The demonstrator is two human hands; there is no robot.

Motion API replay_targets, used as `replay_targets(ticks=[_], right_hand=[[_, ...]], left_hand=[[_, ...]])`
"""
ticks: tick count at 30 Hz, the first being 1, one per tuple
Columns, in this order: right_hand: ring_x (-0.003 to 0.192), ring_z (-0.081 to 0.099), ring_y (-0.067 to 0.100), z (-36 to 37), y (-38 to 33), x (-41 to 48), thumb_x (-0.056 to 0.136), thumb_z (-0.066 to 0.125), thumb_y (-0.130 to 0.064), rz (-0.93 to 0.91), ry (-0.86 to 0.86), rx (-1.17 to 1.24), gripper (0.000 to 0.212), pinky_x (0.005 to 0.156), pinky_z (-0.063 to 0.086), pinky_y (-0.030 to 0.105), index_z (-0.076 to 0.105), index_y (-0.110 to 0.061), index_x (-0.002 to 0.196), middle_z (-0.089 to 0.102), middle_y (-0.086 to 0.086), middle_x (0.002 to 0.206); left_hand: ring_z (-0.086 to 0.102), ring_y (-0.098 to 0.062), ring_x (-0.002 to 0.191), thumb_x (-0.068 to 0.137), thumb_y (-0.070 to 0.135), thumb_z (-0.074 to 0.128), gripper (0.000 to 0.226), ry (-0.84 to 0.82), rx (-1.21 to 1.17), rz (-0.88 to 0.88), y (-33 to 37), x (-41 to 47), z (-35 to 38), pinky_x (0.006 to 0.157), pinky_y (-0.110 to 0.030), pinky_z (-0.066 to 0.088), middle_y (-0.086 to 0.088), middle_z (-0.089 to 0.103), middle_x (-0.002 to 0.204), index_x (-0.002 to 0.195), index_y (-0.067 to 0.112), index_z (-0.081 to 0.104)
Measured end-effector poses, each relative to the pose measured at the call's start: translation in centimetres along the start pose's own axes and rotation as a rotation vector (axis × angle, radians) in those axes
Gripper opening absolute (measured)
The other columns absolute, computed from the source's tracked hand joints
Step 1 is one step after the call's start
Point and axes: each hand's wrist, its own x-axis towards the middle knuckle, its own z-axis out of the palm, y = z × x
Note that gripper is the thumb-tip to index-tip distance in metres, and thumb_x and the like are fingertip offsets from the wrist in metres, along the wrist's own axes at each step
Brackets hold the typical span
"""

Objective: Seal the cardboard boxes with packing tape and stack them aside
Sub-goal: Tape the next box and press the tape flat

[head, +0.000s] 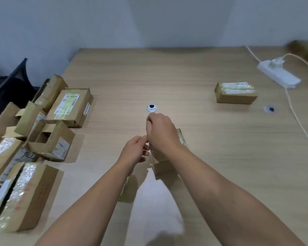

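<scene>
A small cardboard box (164, 167) lies in the middle of the table, mostly hidden under my right wrist. A glossy strip of clear packing tape (151, 154) shows at the box's left edge, between my hands. My left hand (136, 150) pinches this tape with thumb and fingertips beside the box. My right hand (160, 132) hovers over the box's far end with its fingers curled and its thumb and forefinger pinched together, apparently on the tape's end. A brownish, yellow-edged object (127, 191), perhaps a tape roll, lies half hidden under my left forearm.
Several cardboard boxes, some taped and some with open flaps (50, 141), crowd the table's left side. One taped box (236, 93) stands at the far right, near a white power strip (278, 74) and its cable (299, 121). Two cable grommets (151, 107) sit in the tabletop.
</scene>
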Motion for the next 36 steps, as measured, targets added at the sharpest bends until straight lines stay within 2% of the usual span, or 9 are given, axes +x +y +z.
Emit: replay_targets(ticks=[4,8,14,17,19,22,25,32,36], right_hand=[[0.131,0.042,0.032,-2.1,4.9,-1.8,0.103,0.044,-0.03,0.215,0.025,0.006,0.041,0.105,0.036,0.039,0.052,-0.014,0.139,0.052,0.01,0.139],[0.146,0.032,0.025,-2.1,7.6,-4.3,0.102,0.051,-0.041,0.334,-0.136,0.351,0.068,0.109,0.031,0.031,0.021,-0.021,0.16,0.035,0.006,0.159],[0.145,0.036,0.023,0.4,7.8,-6.1,0.098,0.059,-0.044,0.436,-0.009,0.634,0.082,0.116,0.033,0.034,0.008,-0.034,0.161,0.037,-0.002,0.16],[0.135,0.048,0.023,0.7,8.3,-6.0,0.101,0.054,-0.038,0.488,0.001,0.675,0.069,0.102,0.039,0.027,0.021,-0.031,0.16,0.053,0.001,0.146],[0.135,0.048,0.022,0.2,8.6,-6.0,0.105,0.047,-0.033,0.489,-0.002,0.68,0.056,0.098,0.037,0.025,0.029,-0.031,0.158,0.055,-0.001,0.145],[0.143,0.039,0.018,-0.5,8.7,-5.9,0.108,0.04,-0.029,0.498,0.008,0.704,0.05,0.109,0.03,0.024,0.033,-0.026,0.157,0.045,-0.004,0.155],[0.143,0.04,0.019,-0.6,8.6,-5.4,0.108,0.039,-0.031,0.535,0.032,0.714,0.046,0.11,0.031,0.026,0.042,-0.022,0.153,0.047,-0.003,0.153],[0.14,0.043,0.028,0.4,7.7,-4.2,0.103,0.048,-0.045,0.581,-0.021,0.585,0.058,0.112,0.036,0.035,0.042,-0.016,0.152,0.049,0.007,0.151],[0.144,0.039,0.026,0.4,7.6,-4.6,0.105,0.044,-0.04,0.603,0.025,0.607,0.054,0.116,0.032,0.035,0.039,-0.02,0.155,0.046,0.004,0.154]], left_hand=[[0.065,-0.021,0.082,0.099,0.044,0.05,0.028,0.147,-0.133,0.016,-0.3,-1.0,2.9,0.081,-0.046,0.058,-0.004,0.07,0.096,0.099,0.019,0.064],[0.065,-0.018,0.09,0.095,0.045,0.057,0.017,0.263,0.077,0.169,0.0,-2.0,5.2,0.089,-0.045,0.054,0.008,0.068,0.092,0.09,0.03,0.064],[0.05,-0.027,0.131,0.099,0.04,0.054,0.051,0.382,0.193,0.174,-0.5,-1.9,7.9,0.096,-0.027,0.037,-0.005,0.06,0.138,0.144,0.017,0.049],[0.062,-0.025,0.112,0.092,0.044,0.05,0.041,0.428,0.059,0.19,-0.9,-1.5,8.2,0.097,-0.037,0.048,0.002,0.072,0.113,0.123,0.024,0.067],[0.063,-0.024,0.088,0.09,0.038,0.047,0.029,0.443,-0.008,0.161,-0.9,-1.1,8.1,0.083,-0.038,0.05,0.008,0.071,0.085,0.093,0.025,0.073],[0.038,-0.023,0.067,0.089,0.023,0.049,0.03,0.487,-0.109,0.049,-0.2,-0.8,7.8,0.064,-0.034,0.032,0.005,0.045,0.058,0.059,0.02,0.052],[0.032,-0.022,0.068,0.084,0.02,0.053,0.023,0.489,-0.171,-0.065,0.9,-0.9,7.4,0.062,-0.033,0.026,-0.003,0.039,0.065,0.062,0.02,0.045],[0.063,-0.03,0.089,0.097,0.044,0.056,0.035,0.376,0.053,0.036,0.4,-0.2,7.0,0.082,-0.038,0.05,-0.003,0.068,0.08,0.078,0.017,0.067],[0.055,-0.045,0.095,0.1,0.04,0.046,0.043,0.347,0.049,0.08,-0.4,-0.4,6.3,0.071,-0.037,0.036,-0.019,0.059,0.085,0.062,0.022,0.052]])
